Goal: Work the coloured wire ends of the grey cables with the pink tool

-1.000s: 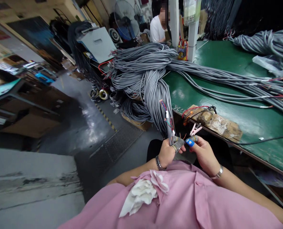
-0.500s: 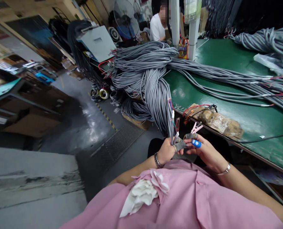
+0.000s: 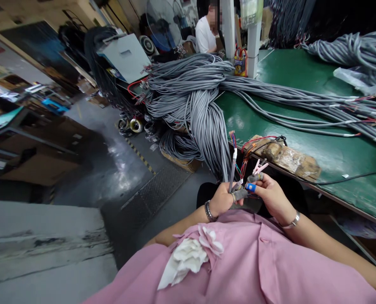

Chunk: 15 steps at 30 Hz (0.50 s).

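Observation:
My left hand (image 3: pixel 225 198) is closed around a grey cable (image 3: pixel 233 169), whose stripped end with thin coloured wires points up. A second cable end with a white sleeve (image 3: pixel 241 181) and red and green wires comes out of the same grip. My right hand (image 3: pixel 272 194) is closed close beside it, thumb and finger pinched at the wires; a blue wrap (image 3: pixel 250 187) covers the thumb and a grey one the finger. What lies between these fingertips is too small to name. A pink clip (image 3: pixel 260 167) shows just above the right fingers.
A large pile of grey cables (image 3: pixel 207 114) hangs over the left edge of the green table (image 3: pixel 289 71). A taped wooden block (image 3: pixel 289 159) lies along the near edge. Farther back, a person in a white shirt (image 3: pixel 205 36) sits near a fan (image 3: pixel 163 23).
The cable ends in my left hand have shifted slightly right. My right hand has turned, its thumb now nearer the wires and the pink clip more upright. The whole view has shifted a little.

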Each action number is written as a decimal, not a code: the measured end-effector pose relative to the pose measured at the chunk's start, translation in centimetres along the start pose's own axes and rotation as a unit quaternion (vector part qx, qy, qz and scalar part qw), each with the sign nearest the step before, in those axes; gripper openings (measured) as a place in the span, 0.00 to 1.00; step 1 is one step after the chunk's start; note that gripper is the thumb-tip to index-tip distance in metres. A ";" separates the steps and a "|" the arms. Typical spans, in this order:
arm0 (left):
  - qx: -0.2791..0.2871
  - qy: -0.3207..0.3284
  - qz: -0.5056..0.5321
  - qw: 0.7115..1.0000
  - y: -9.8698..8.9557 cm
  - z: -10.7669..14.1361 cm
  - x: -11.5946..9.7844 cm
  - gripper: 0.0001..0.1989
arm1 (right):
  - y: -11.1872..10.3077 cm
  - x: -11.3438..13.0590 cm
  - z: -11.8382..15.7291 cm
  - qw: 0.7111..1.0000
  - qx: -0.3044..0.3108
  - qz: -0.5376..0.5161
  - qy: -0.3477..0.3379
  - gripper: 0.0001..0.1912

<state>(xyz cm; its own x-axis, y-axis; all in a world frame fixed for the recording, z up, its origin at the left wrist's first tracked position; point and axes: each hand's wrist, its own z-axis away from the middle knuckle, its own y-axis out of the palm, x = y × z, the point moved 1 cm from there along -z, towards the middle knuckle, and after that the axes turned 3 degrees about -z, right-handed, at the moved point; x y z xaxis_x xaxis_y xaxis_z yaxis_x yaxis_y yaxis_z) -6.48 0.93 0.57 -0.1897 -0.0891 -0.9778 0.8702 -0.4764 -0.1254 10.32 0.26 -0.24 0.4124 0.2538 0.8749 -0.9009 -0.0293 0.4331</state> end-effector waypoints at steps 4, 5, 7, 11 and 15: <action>-0.003 -0.003 -0.002 1.000 0.0 0.0 0.1 0.20 | 0.2 0.2 0.2 0.999 0.016 -0.020 0.027 0.17; -0.002 -0.002 -0.002 1.000 0.0 0.0 0.1 0.20 | 0.3 0.3 0.2 0.999 0.023 -0.026 0.033 0.17; -0.001 -0.002 -0.001 1.000 0.1 0.0 0.1 0.20 | 0.4 0.5 0.3 0.999 0.028 -0.030 0.035 0.17; -0.004 0.002 0.001 1.000 0.1 0.1 0.0 0.20 | 0.5 0.4 0.3 0.999 0.014 -0.021 0.026 0.17; -0.016 0.002 0.000 1.000 0.1 0.2 0.0 0.21 | 0.2 0.0 0.1 1.000 -0.017 -0.013 0.012 0.19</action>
<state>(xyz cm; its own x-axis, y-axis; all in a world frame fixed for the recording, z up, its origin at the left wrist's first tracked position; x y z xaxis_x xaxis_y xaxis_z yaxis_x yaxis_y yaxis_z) -6.45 0.74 0.63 -0.1889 -0.0853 -0.9783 0.8839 -0.4488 -0.1316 10.11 0.11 -0.14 0.4318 0.2779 0.8581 -0.8946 0.0103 0.4468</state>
